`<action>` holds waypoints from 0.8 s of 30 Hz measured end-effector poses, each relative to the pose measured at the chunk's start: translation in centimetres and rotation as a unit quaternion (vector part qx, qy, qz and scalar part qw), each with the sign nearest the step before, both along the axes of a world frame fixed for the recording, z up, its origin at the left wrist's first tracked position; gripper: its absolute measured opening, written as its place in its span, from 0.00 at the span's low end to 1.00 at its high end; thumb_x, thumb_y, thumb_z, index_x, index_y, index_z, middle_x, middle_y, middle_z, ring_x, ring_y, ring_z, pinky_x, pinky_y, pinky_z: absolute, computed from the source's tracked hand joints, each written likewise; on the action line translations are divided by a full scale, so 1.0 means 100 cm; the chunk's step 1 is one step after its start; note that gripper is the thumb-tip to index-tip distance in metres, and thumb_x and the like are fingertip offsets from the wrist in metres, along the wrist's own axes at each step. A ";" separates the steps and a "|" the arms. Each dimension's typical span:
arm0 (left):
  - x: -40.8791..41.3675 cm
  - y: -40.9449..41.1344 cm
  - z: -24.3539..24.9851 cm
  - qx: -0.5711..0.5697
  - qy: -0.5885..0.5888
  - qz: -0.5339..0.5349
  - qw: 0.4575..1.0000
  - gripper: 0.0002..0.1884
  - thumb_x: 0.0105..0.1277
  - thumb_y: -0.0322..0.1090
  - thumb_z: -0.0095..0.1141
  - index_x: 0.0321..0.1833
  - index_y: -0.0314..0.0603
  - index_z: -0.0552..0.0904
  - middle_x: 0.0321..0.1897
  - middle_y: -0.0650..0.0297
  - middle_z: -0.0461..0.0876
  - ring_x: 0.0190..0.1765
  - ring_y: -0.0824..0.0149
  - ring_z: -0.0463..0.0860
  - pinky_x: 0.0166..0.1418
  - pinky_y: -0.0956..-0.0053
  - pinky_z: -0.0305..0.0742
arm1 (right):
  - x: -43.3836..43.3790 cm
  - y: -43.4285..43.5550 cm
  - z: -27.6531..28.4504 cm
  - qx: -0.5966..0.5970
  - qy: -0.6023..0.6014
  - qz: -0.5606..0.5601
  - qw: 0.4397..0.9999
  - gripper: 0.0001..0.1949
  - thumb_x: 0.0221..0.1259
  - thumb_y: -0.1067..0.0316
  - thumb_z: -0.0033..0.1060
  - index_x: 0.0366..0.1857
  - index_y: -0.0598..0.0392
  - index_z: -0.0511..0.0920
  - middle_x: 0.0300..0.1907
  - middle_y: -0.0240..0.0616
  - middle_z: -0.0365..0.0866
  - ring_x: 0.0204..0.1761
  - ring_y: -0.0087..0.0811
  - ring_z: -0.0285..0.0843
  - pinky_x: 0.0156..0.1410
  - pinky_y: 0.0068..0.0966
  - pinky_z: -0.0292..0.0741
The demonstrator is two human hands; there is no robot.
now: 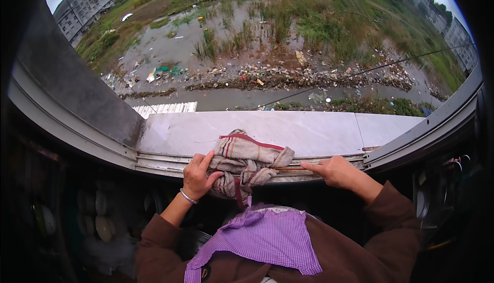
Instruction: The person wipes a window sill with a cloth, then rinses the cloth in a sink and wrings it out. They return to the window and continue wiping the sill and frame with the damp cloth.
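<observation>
A striped cloth (pixel 247 163), beige with dark red bands, lies bunched over the metal window track (pixel 162 161). My left hand (pixel 198 175) grips its left side, with the thumb on top, and a bangle (pixel 188 197) circles that wrist. A thin wooden stick (pixel 289 168) runs along the track from the cloth's right side to my right hand (pixel 336 172). My right hand holds the stick's near end, index finger stretched along it. The cloth hides the stick's far end.
Beyond the track lies a pale stone sill (pixel 308 128), open to a drop outside. Window frames (pixel 444 123) flank the opening. Outside, litter (pixel 301 73) lies along murky water. A dark rack with dishes (pixel 424 202) stands at right; stacked pale items (pixel 104 225) are at left.
</observation>
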State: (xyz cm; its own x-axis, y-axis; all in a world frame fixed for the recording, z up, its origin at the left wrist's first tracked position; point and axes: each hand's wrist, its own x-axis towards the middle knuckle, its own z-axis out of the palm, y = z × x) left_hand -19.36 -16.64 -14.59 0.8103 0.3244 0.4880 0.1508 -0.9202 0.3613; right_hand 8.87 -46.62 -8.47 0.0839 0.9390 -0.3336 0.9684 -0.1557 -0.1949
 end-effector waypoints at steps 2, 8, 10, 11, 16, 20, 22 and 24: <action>-0.001 -0.001 -0.001 -0.008 0.004 0.002 1.000 0.33 0.49 0.40 0.74 0.60 0.36 0.79 0.38 0.55 0.77 0.37 0.54 0.79 0.40 0.64 0.76 | 0.000 0.006 -0.001 -0.014 0.045 -0.027 0.999 0.32 0.58 0.72 0.51 0.71 0.36 0.67 0.32 0.48 0.83 0.32 0.49 0.82 0.39 0.42 0.78; -0.002 -0.004 -0.003 -0.028 -0.003 0.016 0.999 0.32 0.49 0.31 0.71 0.61 0.35 0.78 0.38 0.53 0.77 0.37 0.52 0.79 0.40 0.62 0.75 | -0.061 0.044 -0.008 0.026 0.027 -0.010 0.999 0.29 0.61 0.70 0.49 0.71 0.45 0.66 0.31 0.51 0.83 0.32 0.50 0.83 0.37 0.43 0.78; -0.003 -0.004 -0.006 -0.041 -0.023 0.020 0.999 0.30 0.52 0.28 0.67 0.61 0.35 0.78 0.38 0.53 0.77 0.37 0.51 0.79 0.40 0.62 0.75 | -0.077 0.067 -0.001 0.048 -0.033 0.009 0.998 0.29 0.61 0.69 0.49 0.71 0.49 0.64 0.30 0.49 0.82 0.31 0.49 0.83 0.35 0.43 0.79; 0.000 -0.003 -0.007 -0.034 -0.028 0.024 0.999 0.29 0.53 0.28 0.66 0.61 0.35 0.77 0.38 0.53 0.77 0.37 0.51 0.79 0.39 0.62 0.75 | -0.075 0.072 -0.003 0.066 -0.025 0.011 0.997 0.30 0.59 0.69 0.50 0.71 0.48 0.65 0.30 0.48 0.81 0.29 0.48 0.82 0.33 0.43 0.78; 0.004 0.002 -0.015 -0.099 -0.094 0.096 0.986 0.17 0.62 0.25 0.57 0.54 0.34 0.80 0.36 0.51 0.77 0.37 0.48 0.79 0.40 0.61 0.75 | -0.081 0.108 -0.031 0.133 -0.002 0.036 0.991 0.32 0.56 0.71 0.53 0.70 0.43 0.67 0.29 0.45 0.79 0.26 0.46 0.80 0.31 0.42 0.76; 0.004 0.037 -0.014 -0.252 -0.126 0.158 0.946 0.10 0.70 0.28 0.52 0.47 0.31 0.83 0.36 0.51 0.85 0.40 0.57 0.84 0.47 0.69 0.77 | -0.090 0.138 -0.033 0.232 0.000 0.054 0.971 0.26 0.58 0.71 0.51 0.64 0.45 0.72 0.28 0.45 0.80 0.27 0.45 0.82 0.31 0.41 0.77; 0.019 0.065 0.013 -0.296 -0.151 0.134 0.934 0.11 0.72 0.30 0.53 0.48 0.31 0.84 0.36 0.58 0.87 0.39 0.68 0.84 0.47 0.75 0.77 | -0.078 0.156 -0.025 0.283 -0.001 0.005 0.959 0.25 0.58 0.72 0.52 0.63 0.44 0.74 0.27 0.44 0.80 0.27 0.45 0.82 0.31 0.40 0.77; 0.050 0.087 0.070 -0.274 -0.210 0.080 0.935 0.12 0.73 0.32 0.55 0.51 0.31 0.84 0.37 0.66 0.86 0.40 0.76 0.81 0.46 0.79 0.77 | -0.058 0.174 -0.016 0.382 0.013 -0.047 0.923 0.25 0.58 0.73 0.52 0.62 0.42 0.75 0.27 0.43 0.80 0.28 0.45 0.82 0.32 0.39 0.78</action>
